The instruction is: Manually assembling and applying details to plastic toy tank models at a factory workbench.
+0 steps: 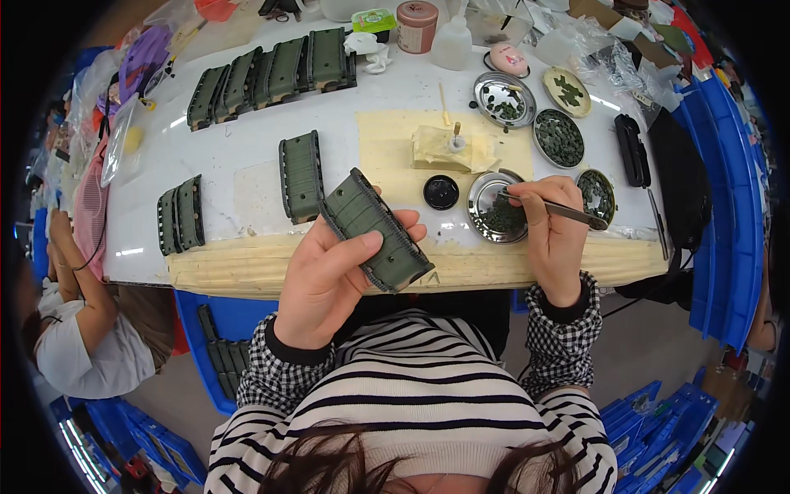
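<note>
My left hand is closed round a dark green ribbed panel, its thumb lying across the face. Tweezers are pinched in my right hand, their tips over a round metal dish holding small dark green bits. Whether the tips grip a bit is too small to tell. Just left of that dish sits a small black round pot. A second metal dish and a bowl with more green bits stand farther back. Another bowl is partly behind my right hand.
More green panels lie on the white table, with a row at the back left. A paper-wrapped block stands mid-table, near a white bottle. Blue bins rise at the right. Another person sits at the left.
</note>
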The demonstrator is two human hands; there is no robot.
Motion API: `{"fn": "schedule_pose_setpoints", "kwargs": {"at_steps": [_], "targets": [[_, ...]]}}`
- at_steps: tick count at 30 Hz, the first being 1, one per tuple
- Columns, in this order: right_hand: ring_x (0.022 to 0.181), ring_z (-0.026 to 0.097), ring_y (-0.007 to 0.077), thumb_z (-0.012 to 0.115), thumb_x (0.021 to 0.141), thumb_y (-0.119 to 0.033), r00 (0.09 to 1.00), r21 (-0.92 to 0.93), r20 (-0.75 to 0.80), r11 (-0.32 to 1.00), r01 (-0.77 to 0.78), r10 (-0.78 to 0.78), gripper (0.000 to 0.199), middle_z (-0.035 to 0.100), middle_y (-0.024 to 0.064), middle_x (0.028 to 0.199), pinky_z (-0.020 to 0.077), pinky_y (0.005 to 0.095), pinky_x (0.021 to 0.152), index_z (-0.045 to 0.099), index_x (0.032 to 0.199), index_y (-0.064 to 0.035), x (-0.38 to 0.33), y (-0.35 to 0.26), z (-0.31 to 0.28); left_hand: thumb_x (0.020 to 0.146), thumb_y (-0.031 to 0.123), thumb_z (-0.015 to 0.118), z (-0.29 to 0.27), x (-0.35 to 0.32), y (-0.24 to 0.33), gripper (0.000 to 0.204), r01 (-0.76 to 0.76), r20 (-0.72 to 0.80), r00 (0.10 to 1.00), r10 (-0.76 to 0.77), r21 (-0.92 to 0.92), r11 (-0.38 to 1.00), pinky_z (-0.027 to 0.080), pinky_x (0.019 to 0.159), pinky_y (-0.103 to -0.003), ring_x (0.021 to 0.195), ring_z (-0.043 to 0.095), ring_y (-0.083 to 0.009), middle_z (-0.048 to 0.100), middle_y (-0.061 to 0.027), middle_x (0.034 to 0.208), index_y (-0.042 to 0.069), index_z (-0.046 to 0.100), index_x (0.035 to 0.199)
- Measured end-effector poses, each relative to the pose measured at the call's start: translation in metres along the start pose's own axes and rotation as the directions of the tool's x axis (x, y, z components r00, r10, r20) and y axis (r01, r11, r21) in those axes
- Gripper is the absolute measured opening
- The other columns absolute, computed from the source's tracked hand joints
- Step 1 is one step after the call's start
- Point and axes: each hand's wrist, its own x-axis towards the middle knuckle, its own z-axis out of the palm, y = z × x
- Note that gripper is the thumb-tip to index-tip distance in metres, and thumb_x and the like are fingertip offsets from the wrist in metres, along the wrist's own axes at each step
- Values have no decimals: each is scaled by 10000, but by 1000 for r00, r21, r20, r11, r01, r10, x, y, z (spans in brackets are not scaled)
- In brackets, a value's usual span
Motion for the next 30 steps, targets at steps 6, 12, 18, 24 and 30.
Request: {"fn": "schedule_pose_setpoints", "kwargs": {"at_steps": [6,12,18,24,30], "targets": [[800,519,227,603,911,-185,1000,1,10,1000,19,-19,161,608,47,767,399,331,729,684,873,-52,-1,0,0,899,6,515,2,0,-2,573,-66,-1,998,66,81,995,535,912,-420,1144,578,-332,526,-236,1256,47,294,1426],[814,533,177,490,980,-167,997,437,39,896,-76,65,246,609,72,816,441,291,733,663,933,2,2,-17,-5,982,103,455,3,-2,-7,342,-83,147,987,58,173,981,536,901,-386,1090,609,-304,481,-217,1316,58,388,1315],[813,572,153,401,1018,-211,951,697,276,711,-97,-140,345,566,105,913,468,264,697,638,960,33,13,-56,3,1031,316,356,1,9,-24,298,138,350,924,-157,79,987,542,853,-380,1065,616,-319,503,-185,1233,32,446,1034],[864,561,125,416,1015,-242,901,650,424,724,-231,-93,358,583,75,938,501,249,712,646,942,22,12,-58,9,1023,349,366,-4,8,-21,311,194,416,891,-182,14,981,560,828,-420,1041,622,-356,480,-198,1245,52,427,954],[892,630,228,571,912,-240,937,483,194,860,168,-292,274,648,99,871,509,278,746,672,963,9,9,-70,6,1034,280,381,-2,4,-25,260,131,304,946,-111,-44,990,537,746,-248,926,640,-176,572,-61,998,54,468,940]]}}
